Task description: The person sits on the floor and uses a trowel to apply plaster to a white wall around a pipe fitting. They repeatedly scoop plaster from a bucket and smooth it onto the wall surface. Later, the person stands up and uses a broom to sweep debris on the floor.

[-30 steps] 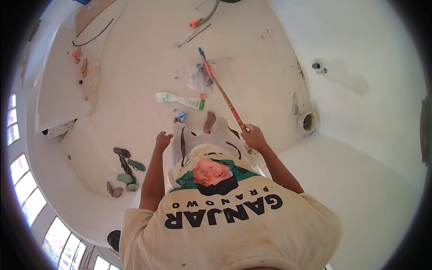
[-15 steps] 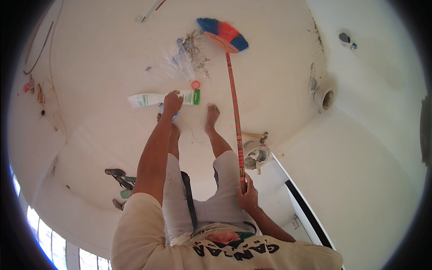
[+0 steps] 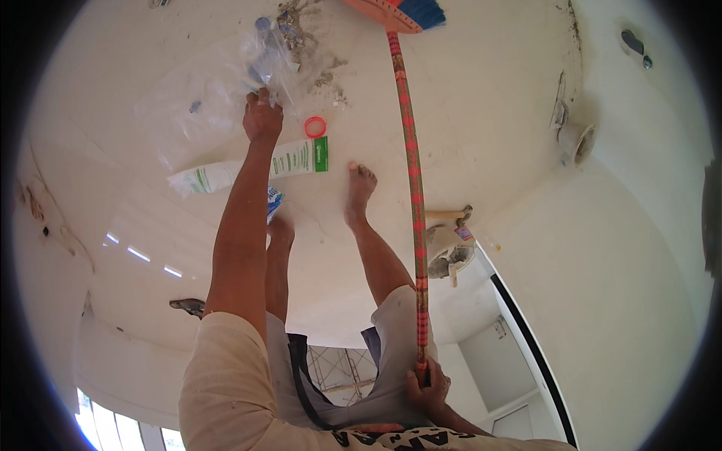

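My left hand point(image 3: 263, 116) reaches down to the floor with its fingers bent and closed on the edge of a crumpled clear plastic bag point(image 3: 214, 98). Below it lies a flattened white and green package point(image 3: 297, 158), with a red plastic ring point(image 3: 315, 127) at its upper edge. My right hand point(image 3: 429, 387) is wrapped around the end of a long red and green patterned broom handle. The broom point(image 3: 412, 143) stretches away from me. Its orange head and blue bristles are partly cut off at the top of the view.
Grey debris point(image 3: 301, 34) is scattered beside the plastic. A blue and white wrapper point(image 3: 274, 203) rests by my left foot. At right are a hammer point(image 3: 447, 215), a dirty bucket point(image 3: 447, 252) and a pipe end point(image 3: 579, 143). A dark sandal point(image 3: 188, 307) lies at left.
My left hand has left the white and green package and moved forward to the clear plastic, which now spreads farther left. My body leans lower; my right hand still grips the broom.
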`<state>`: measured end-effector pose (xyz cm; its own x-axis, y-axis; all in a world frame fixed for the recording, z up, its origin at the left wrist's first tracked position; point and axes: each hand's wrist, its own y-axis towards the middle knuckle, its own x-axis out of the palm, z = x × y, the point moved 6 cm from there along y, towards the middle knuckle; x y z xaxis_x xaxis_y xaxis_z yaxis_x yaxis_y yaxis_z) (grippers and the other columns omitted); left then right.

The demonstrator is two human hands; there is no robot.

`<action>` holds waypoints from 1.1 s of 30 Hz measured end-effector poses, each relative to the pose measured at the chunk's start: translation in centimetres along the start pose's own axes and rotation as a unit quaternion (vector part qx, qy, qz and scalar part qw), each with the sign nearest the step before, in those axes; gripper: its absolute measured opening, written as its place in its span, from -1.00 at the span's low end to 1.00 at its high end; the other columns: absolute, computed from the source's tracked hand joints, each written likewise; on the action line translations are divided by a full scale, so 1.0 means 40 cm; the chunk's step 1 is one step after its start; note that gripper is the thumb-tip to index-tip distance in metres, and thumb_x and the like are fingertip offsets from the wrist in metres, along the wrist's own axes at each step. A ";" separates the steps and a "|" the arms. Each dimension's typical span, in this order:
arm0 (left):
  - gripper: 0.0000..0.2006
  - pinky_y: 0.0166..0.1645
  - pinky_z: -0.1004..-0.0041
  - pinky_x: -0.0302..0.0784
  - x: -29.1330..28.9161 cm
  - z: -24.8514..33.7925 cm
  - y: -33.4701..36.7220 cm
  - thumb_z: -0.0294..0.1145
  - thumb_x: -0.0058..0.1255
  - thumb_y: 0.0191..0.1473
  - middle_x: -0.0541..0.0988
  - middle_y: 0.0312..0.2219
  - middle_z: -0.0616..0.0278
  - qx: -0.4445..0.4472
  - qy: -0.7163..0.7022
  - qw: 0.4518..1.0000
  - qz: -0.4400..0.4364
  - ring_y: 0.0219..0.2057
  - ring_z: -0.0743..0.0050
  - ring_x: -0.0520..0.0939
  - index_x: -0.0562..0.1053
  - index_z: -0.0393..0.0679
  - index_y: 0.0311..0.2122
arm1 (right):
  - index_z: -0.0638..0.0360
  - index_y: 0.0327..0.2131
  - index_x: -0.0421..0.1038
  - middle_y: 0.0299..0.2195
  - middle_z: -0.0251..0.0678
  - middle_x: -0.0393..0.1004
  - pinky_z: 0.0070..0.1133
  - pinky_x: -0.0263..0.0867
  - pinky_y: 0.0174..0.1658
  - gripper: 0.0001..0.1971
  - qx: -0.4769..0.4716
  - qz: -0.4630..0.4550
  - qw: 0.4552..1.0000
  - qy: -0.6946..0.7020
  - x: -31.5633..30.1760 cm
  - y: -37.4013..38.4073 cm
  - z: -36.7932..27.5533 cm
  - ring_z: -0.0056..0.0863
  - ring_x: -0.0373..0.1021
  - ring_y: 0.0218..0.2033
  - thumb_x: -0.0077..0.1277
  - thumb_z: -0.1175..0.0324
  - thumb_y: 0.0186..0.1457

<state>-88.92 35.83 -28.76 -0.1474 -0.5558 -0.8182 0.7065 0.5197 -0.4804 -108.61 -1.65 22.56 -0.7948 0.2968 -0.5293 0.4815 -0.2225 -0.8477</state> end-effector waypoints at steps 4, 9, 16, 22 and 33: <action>-0.62 -0.05 0.10 0.52 -0.003 -0.015 0.027 -0.27 0.09 0.01 0.42 -0.08 0.00 -0.002 0.032 0.999 0.003 -0.08 -0.10 0.54 0.42 -0.06 -0.03 | 0.23 0.05 0.31 -0.23 -0.12 0.54 -0.23 0.39 -0.16 -0.43 0.000 0.002 1.000 0.024 -0.019 0.018 -0.017 -0.15 0.51 -0.22 0.17 0.22 -0.02; -0.65 -0.08 0.11 0.55 -0.046 -0.006 0.030 -0.26 0.02 0.01 0.46 -0.09 -0.01 -0.047 -0.024 0.999 -0.013 -0.15 -0.11 0.59 0.46 -0.10 -0.06 | 0.24 0.04 0.32 -0.22 -0.06 0.54 -0.23 0.40 -0.13 -0.45 -0.026 0.028 0.999 0.025 -0.031 0.030 -0.032 -0.09 0.51 -0.22 0.16 0.24 -0.03; -0.70 -0.12 0.15 0.55 -0.158 0.010 0.011 -0.32 -0.01 -0.01 0.59 -0.24 -0.05 0.058 -0.103 0.989 0.093 -0.26 -0.09 0.63 0.54 -0.16 -0.16 | 0.24 0.03 0.32 -0.20 -0.01 0.53 -0.20 0.37 -0.07 -0.47 -0.055 0.039 0.997 0.047 -0.046 0.040 -0.043 -0.03 0.49 -0.18 0.11 0.25 -0.02; -0.76 -0.18 0.15 0.52 -0.254 0.025 -0.003 -0.41 -0.04 -0.04 0.60 -0.37 -0.07 0.045 -0.186 0.978 0.088 -0.33 -0.08 0.62 0.51 -0.19 -0.23 | 0.24 0.04 0.31 -0.15 0.01 0.51 -0.18 0.33 -0.03 -0.47 -0.061 0.036 0.996 0.062 -0.053 0.039 -0.035 0.00 0.47 -0.14 0.09 0.24 -0.02; -0.78 -0.18 0.04 0.45 -0.428 0.041 -0.037 -0.53 -0.08 0.00 0.54 -0.34 -0.19 -0.027 -0.235 0.968 0.085 -0.27 -0.26 0.57 0.29 -0.25 -0.19 | 0.27 0.03 0.30 -0.19 0.07 0.51 -0.18 0.33 -0.03 -0.48 -0.084 0.048 0.993 0.062 -0.058 0.030 -0.013 0.07 0.46 -0.16 0.06 0.24 -0.01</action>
<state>-86.31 43.50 -13.52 0.3083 -0.6865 -0.6585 0.6534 0.6559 -0.3780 -105.98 -2.13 22.75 -0.6961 0.3954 -0.5992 0.6160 -0.0997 -0.7814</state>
